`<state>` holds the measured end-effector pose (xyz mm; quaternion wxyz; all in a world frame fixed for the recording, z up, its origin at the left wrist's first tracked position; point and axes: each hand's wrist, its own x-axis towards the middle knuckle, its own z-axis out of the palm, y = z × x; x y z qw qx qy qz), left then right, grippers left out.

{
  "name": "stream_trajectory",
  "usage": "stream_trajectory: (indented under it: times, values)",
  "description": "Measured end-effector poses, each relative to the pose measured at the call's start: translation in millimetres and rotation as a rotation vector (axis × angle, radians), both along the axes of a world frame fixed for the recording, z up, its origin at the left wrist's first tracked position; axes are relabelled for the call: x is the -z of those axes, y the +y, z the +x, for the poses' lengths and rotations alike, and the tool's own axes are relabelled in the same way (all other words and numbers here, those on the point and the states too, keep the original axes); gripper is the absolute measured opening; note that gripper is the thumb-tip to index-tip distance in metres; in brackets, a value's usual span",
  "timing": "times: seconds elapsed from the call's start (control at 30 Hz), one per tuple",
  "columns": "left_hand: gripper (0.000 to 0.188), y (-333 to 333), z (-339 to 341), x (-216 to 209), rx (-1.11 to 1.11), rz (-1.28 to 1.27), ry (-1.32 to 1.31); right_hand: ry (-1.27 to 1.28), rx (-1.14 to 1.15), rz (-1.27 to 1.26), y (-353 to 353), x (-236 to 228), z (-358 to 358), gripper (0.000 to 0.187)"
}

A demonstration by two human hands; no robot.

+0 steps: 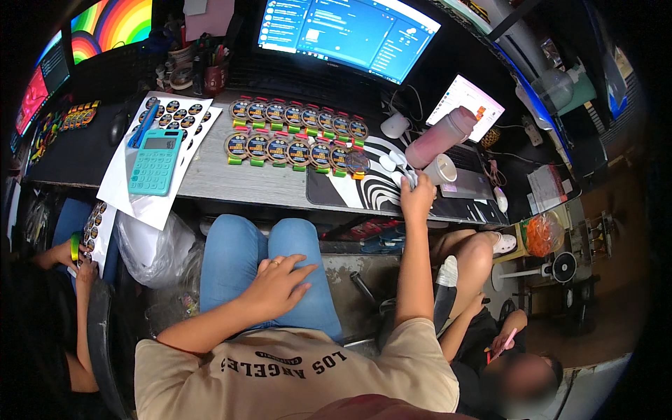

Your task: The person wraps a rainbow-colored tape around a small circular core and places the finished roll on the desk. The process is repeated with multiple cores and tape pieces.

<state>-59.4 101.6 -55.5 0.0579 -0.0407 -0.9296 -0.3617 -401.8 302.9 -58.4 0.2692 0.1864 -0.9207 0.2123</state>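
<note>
My left hand [278,287] lies on my thigh in blue jeans, its fingers spread and nothing in it. On the desk mat [329,187], patterned in black and white, my right hand [418,197] has its fingers curled round a small whitish thing that they mostly hide. Just beside that hand stands a white cup [442,170], and a pink bottle [439,137] leans behind it. Small white pieces [392,161] lie on the mat. To the left, two rows of round medals [297,152] with coloured ribbons overlap on the grey desktop.
A teal calculator [155,162] and a blue pen [145,124] lie on sheets of round stickers [183,143]. Behind are a monitor [343,35] and a laptop [465,101]. One person's hands hold a sticker sheet at left; another person sits at right with a pink phone [505,343].
</note>
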Motion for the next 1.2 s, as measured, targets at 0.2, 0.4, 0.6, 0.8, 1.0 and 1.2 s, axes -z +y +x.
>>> stream_trajectory:
  times: [0.2,0.4,0.6,0.8,1.0,1.2]
  values:
    - [0.040,-2,9,6,0.017,0.119,-0.045,0.003,0.086,0.047,-3,22,-17,0.020]
    - [0.048,-7,-21,24,-0.005,1.209,-0.452,0.060,-0.023,-0.152,-11,0,34,0.013]
    - [0.052,-8,-65,34,-0.073,2.153,-0.540,-0.405,-0.721,-0.231,-64,-18,179,0.021]
    - [0.033,-11,-70,54,-0.416,2.195,-0.670,-0.774,-0.922,-0.151,-69,-41,161,0.042]
    - [0.034,-18,-59,56,-0.361,2.058,-0.721,0.015,-0.069,0.070,-62,-28,-13,0.034]
    - [0.042,-29,-50,47,-0.230,2.072,-0.689,-0.014,-0.147,0.027,-46,26,-53,0.025]
